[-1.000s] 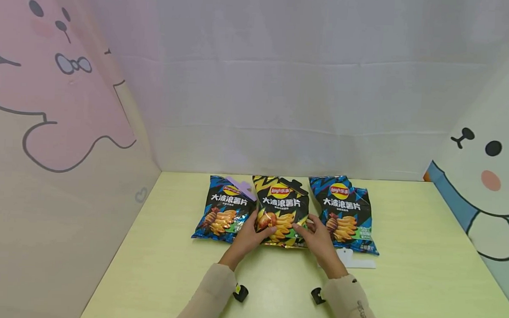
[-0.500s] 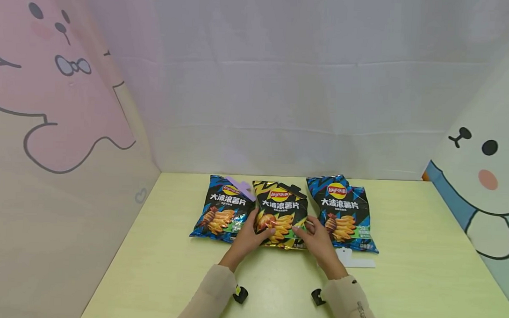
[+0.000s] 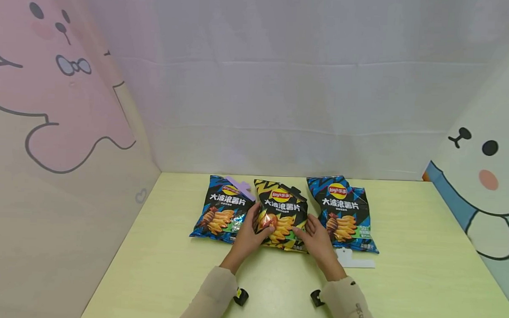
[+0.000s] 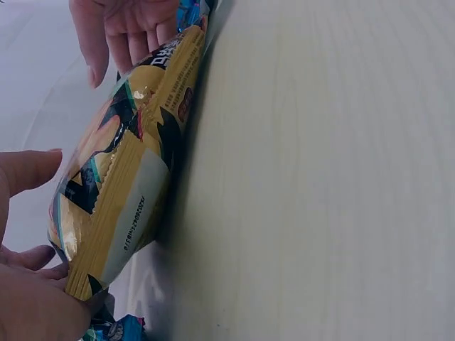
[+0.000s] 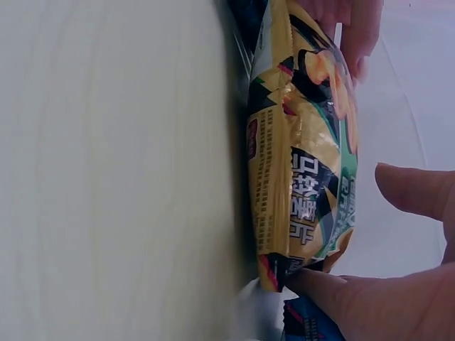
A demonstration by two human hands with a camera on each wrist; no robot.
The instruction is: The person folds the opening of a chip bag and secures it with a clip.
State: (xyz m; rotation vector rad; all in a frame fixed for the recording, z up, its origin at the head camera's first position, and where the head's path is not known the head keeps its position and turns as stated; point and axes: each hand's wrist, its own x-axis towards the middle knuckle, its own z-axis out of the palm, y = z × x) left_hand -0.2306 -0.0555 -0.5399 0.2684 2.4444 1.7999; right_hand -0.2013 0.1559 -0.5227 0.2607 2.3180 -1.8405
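Note:
A yellow-and-black bag of chips (image 3: 283, 215) lies face up on the table, with a black flat clip (image 3: 293, 191) at its top right corner. My left hand (image 3: 248, 233) touches its left side and my right hand (image 3: 317, 236) its right side. In the wrist views both thumbs, the left thumb (image 4: 28, 170) and the right thumb (image 5: 416, 190), stand off the bag's surface, while the other fingers lie along its edges. To the left is a blue bag of chips (image 3: 223, 209) with a purple clip (image 3: 242, 187). A second blue bag of chips (image 3: 341, 213) lies to the right.
A white flat clip (image 3: 354, 261) rests on the pale yellow table (image 3: 410, 286), below the right blue bag. Part of another blue bag (image 3: 360, 195) shows at that bag's right edge. A grey-white curtain (image 3: 298, 104) stands behind, with cartoon-printed sheets at both sides.
The yellow bag has slid slightly toward me and tilted a little clockwise between the two hands. Both hands have stayed nearly in place at its sides.

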